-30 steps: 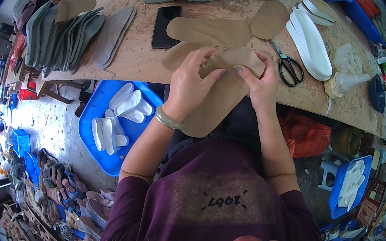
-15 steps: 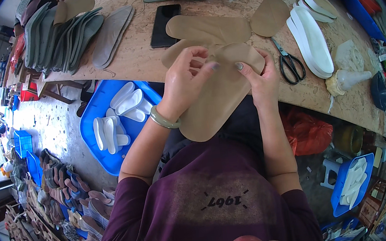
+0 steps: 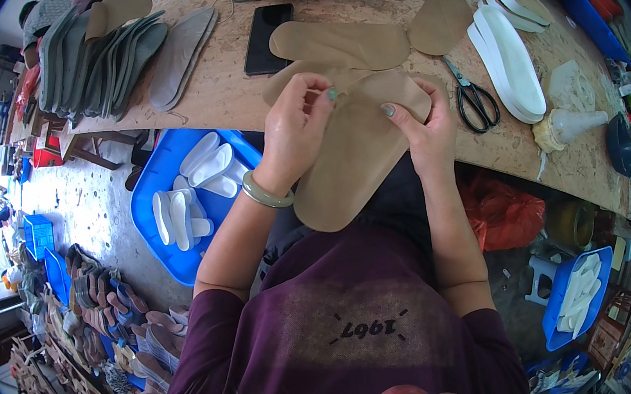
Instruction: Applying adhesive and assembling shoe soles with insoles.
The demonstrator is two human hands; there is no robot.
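Observation:
A tan insole (image 3: pixel 354 157) slants across in front of me over the table's near edge, its narrower end toward my body. My right hand (image 3: pixel 429 124) grips its upper right edge, thumb on top and fingers underneath. Beside its upper left edge, my left hand (image 3: pixel 297 124) is curled with thumb and forefinger pinched together; whatever is between them is too small to make out. Just beyond, another tan insole (image 3: pixel 344 44) lies flat on the table, and a further tan piece (image 3: pixel 278 83) is partly hidden behind my left hand.
On the wooden table (image 3: pixel 240 100) are a black phone (image 3: pixel 268 39), scissors (image 3: pixel 472 95), white soles (image 3: pixel 508 67), a stack of grey insoles (image 3: pixel 99 70) and a white bottle (image 3: pixel 578 124). A blue tray (image 3: pixel 152 244) of white soles stands below left; a blue bin (image 3: pixel 557 333) is lower right.
My left thumb has drawn back off the insole's surface and up to the forefinger. My right hand and the insole have hardly moved.

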